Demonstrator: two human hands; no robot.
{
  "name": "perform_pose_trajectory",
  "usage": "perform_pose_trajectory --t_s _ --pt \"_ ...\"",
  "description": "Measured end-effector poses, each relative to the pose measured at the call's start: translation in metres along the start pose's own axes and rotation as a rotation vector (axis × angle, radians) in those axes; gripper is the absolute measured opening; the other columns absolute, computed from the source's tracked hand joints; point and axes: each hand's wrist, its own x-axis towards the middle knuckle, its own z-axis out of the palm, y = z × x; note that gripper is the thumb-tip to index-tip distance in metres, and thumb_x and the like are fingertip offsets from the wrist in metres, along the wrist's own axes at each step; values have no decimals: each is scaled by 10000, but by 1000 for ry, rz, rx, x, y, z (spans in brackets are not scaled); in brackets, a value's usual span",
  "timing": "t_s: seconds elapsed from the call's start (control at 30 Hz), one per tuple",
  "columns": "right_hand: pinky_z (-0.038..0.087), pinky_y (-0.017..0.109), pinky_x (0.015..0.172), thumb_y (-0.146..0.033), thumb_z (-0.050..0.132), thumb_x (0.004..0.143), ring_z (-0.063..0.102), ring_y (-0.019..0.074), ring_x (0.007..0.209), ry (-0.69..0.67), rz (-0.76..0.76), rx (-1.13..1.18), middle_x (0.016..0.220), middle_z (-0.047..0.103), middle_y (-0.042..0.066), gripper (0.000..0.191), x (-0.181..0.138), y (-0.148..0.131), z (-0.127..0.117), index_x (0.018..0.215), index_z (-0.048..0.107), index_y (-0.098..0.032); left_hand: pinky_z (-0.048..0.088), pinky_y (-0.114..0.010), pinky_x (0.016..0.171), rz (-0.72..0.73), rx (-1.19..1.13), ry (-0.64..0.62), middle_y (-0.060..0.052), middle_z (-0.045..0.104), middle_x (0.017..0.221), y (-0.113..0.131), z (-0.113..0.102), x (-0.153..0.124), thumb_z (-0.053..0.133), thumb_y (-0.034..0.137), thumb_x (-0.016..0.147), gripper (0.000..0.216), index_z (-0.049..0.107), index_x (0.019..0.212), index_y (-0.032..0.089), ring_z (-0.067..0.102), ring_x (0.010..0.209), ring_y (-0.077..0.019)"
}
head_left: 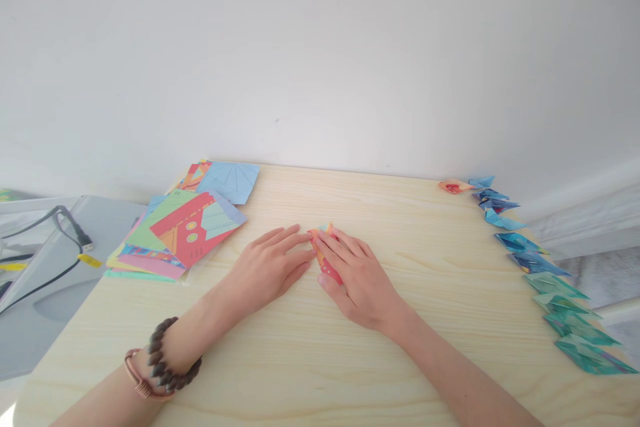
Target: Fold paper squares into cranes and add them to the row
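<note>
A small folded piece of red and orange paper lies on the light wooden table near its middle. My right hand rests flat on top of it, fingers stretched out and pressing it down, so most of the paper is hidden. My left hand lies flat beside it on the left, fingers straight, with the fingertips touching the paper's left edge. A dark bead bracelet and a pink band sit on my left wrist.
A stack of coloured patterned paper sheets lies at the table's back left. A row of several folded blue and green paper shapes runs along the right edge, with a red one at the far end. Cables lie on a grey surface to the left.
</note>
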Motion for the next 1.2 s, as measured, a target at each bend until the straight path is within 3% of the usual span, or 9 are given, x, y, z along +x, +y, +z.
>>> perform_pose_trajectory --t_s 0.23,0.47,0.6,0.7,0.83,1.07,1.2 --pt "320 377 1044 -219 254 937 363 147 1274 136 34 146 1314 504 -3 416 2 11 7 1293 467 -232 414 -378 979 -101 37 103 -34 605 1125 19 9 7 418 313 907 243 607 1043 246 486 1168 -214" --pt "382 388 984 -201 455 864 489 176 1164 279 24 147 1203 596 45 311 0 19 19 1138 602 -220 407 -355 956 -184 66 195 -42 612 1046 28 21 8 447 391 885 239 619 917 228 543 1052 -199" --pt "377 376 961 -247 522 840 512 183 1118 327 61 93 1191 597 66 297 -6 18 21 1122 602 -203 439 -324 860 -226 107 142 -38 603 974 29 17 9 460 413 874 236 599 908 226 578 908 -181" --pt "365 372 954 -242 510 850 505 187 1113 330 43 56 1187 602 54 284 -8 17 21 1118 602 -211 443 -312 807 -245 131 104 -37 590 929 30 12 13 458 444 867 295 565 1050 240 577 844 -176" --pt "350 373 944 -241 497 862 497 186 1103 340 32 30 1176 610 41 267 -9 15 19 1104 608 -216 417 -324 851 -216 153 45 -61 569 987 28 9 17 434 456 874 388 501 1203 262 554 942 -195" --pt "353 379 895 -263 498 864 518 189 1003 363 49 -15 1127 638 26 234 -14 13 17 1049 637 -228 396 -367 876 -193 178 -48 -69 557 1017 28 2 25 486 416 855 312 567 1126 283 538 951 -209" --pt "362 379 863 -271 480 872 527 189 963 362 53 -43 1115 644 36 239 -14 11 16 1041 643 -228 375 -384 923 -142 158 -43 -67 551 1105 27 -2 29 520 368 843 280 576 1104 284 463 1099 -226"
